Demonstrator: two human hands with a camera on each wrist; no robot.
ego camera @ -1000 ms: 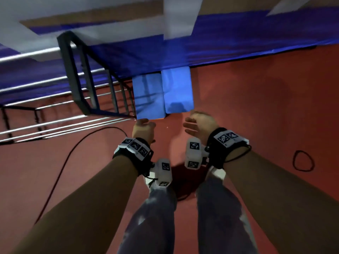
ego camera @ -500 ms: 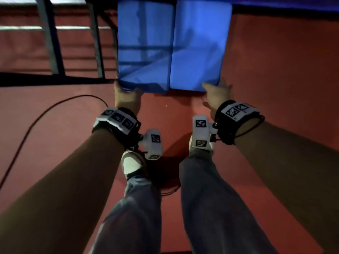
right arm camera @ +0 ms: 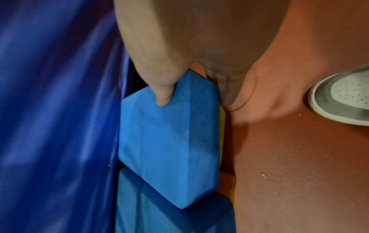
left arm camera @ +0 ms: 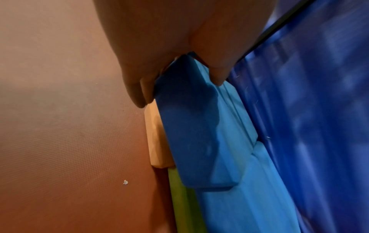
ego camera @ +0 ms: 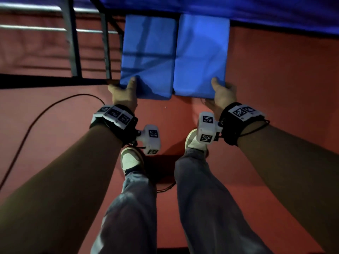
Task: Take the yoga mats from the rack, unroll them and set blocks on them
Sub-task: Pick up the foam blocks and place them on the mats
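Two blue blocks lie side by side at upper centre of the head view, on the red mat [ego camera: 275, 88]. The left hand [ego camera: 123, 94] pinches the near corner of the left block [ego camera: 148, 52], thumb on top, fingers beneath; the right hand [ego camera: 222, 96] pinches the right block [ego camera: 201, 52] likewise. A metal rack [ego camera: 73, 39] stands upper left, a blue mat [ego camera: 238, 8] along the top edge.

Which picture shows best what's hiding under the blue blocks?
The left wrist view: a flat tan foam block and a green foam block lie under the blue foam blocks. The right wrist view shows only slivers; the head view shows neither.
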